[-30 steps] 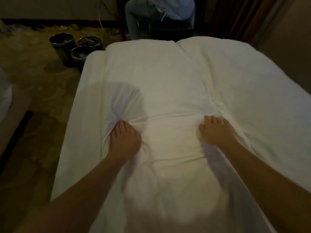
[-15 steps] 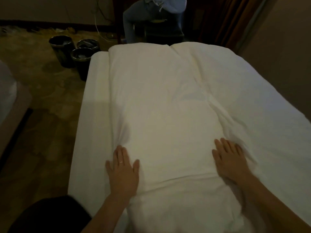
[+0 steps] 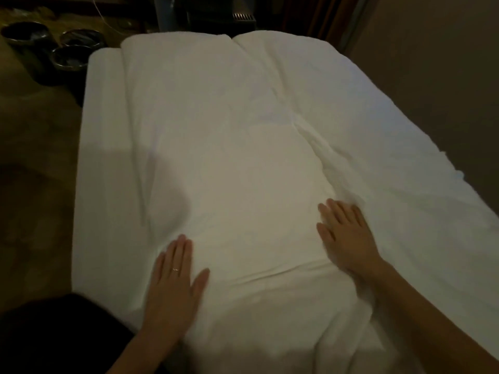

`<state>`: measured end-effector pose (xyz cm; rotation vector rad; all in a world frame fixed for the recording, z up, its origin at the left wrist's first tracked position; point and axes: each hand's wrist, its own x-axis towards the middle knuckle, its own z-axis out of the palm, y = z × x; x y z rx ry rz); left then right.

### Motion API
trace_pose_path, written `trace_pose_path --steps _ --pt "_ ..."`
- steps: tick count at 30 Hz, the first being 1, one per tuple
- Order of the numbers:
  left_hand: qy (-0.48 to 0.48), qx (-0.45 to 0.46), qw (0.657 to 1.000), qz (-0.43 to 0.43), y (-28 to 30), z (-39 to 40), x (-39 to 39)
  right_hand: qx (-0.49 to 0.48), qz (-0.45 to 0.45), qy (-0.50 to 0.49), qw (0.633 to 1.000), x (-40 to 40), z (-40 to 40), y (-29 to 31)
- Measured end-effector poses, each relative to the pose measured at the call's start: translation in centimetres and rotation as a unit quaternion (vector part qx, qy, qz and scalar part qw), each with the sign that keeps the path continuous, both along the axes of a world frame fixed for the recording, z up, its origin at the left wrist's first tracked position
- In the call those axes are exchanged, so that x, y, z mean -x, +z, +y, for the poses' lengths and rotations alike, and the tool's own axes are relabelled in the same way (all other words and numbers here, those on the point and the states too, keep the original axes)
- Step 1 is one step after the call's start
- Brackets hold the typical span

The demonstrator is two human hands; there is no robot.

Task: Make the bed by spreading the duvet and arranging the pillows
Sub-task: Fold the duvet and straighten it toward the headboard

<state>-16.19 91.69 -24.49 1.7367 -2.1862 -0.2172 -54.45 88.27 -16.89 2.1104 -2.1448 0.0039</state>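
A white duvet (image 3: 243,147) lies lengthwise on the bed, with a long crease running down its right half. A strip of white bed sheet (image 3: 105,184) shows bare along the left side. My left hand (image 3: 175,282), a ring on one finger, lies flat with straight fingers on the duvet's left edge near me. My right hand (image 3: 345,236) presses flat on the duvet beside the crease. No pillows are in view.
Three dark round bins (image 3: 67,55) stand on the patterned carpet (image 3: 32,184) at the far left corner of the bed. Dark furniture (image 3: 216,14) stands beyond the far end. A plain wall (image 3: 437,76) runs close along the right side.
Both hands went from gripping bunched duvet fabric to lying flat on it, and slid back toward me. The view has tilted down, so the seated person beyond the bed is out of frame.
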Motion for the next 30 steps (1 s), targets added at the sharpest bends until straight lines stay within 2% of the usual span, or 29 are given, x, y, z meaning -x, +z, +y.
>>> trace_pose_path --steps 2,3,5,6,7,10,12,14,15,17,18,19,22,23,24,27,28,30 --pt "0.079 -0.042 0.993 0.079 1.6 0.2 2.3 0.064 -0.022 -0.071 0.995 0.4 -0.4 1.3" --pt "0.15 -0.093 0.969 0.17 2.8 0.2 3.8 0.083 -0.077 -0.152 0.982 0.6 -0.7 1.3" --pt "0.311 -0.172 0.866 0.351 5.1 -0.4 6.5 0.044 -0.22 -0.303 0.926 -0.2 -1.2 1.1" --pt "0.365 -0.193 0.823 0.39 5.9 -0.9 7.5 0.023 -0.263 -0.321 0.91 -0.8 -1.3 0.8" --pt "0.396 -0.206 0.811 0.379 6.3 -1.4 8.1 0.021 -0.285 -0.309 0.907 -1.5 -1.3 0.8" --pt "0.455 -0.184 0.822 0.29 5.9 -2.4 7.7 0.029 -0.306 -0.271 0.912 -3.3 -1.2 1.6" --pt "0.447 -0.167 0.836 0.272 5.4 -3.1 6.7 -0.019 -0.313 -0.282 0.907 -3.8 -1.6 1.4" --pt "0.394 -0.191 0.841 0.319 5.2 -4.1 5.5 -0.077 -0.336 -0.261 0.902 -4.2 -2.4 1.5" --pt "0.371 -0.199 0.838 0.346 5.6 -4.5 4.8 -0.081 -0.379 -0.243 0.889 -4.1 -2.8 2.0" --pt "0.355 -0.184 0.813 0.424 6.5 -4.4 2.6 -0.066 -0.481 -0.216 0.847 -3.5 -2.8 3.3" --pt "0.358 -0.167 0.805 0.442 6.6 -3.8 1.3 -0.047 -0.502 -0.213 0.837 -2.8 -2.6 3.5" --pt "0.355 -0.148 0.805 0.453 6.7 -3.3 -0.1 -0.035 -0.502 -0.216 0.837 -2.3 -2.3 3.4" --pt "0.348 -0.165 0.804 0.452 5.0 -2.3 -2.2 -0.096 -0.322 -0.22 0.916 -1.8 -1.3 0.9" --pt "0.346 -0.175 0.808 0.444 4.8 -2.3 -2.0 -0.089 -0.281 -0.229 0.928 -1.9 -1.2 0.2" --pt "0.35 -0.169 0.81 0.438 4.8 -2.6 -1.8 -0.061 -0.268 -0.232 0.933 -2.2 -1.3 -0.2" --pt "0.398 -0.151 0.789 0.444 5.1 -2.7 -0.4 0.013 -0.285 -0.252 0.925 -3.1 -0.8 0.1" --pt "0.409 -0.137 0.784 0.446 5.1 -2.5 0.2 0.017 -0.302 -0.255 0.918 -3.1 -0.3 0.3" --pt "0.418 -0.127 0.781 0.447 5.2 -1.9 2.0 -0.035 -0.303 -0.289 0.908 -3.5 1.2 0.7"
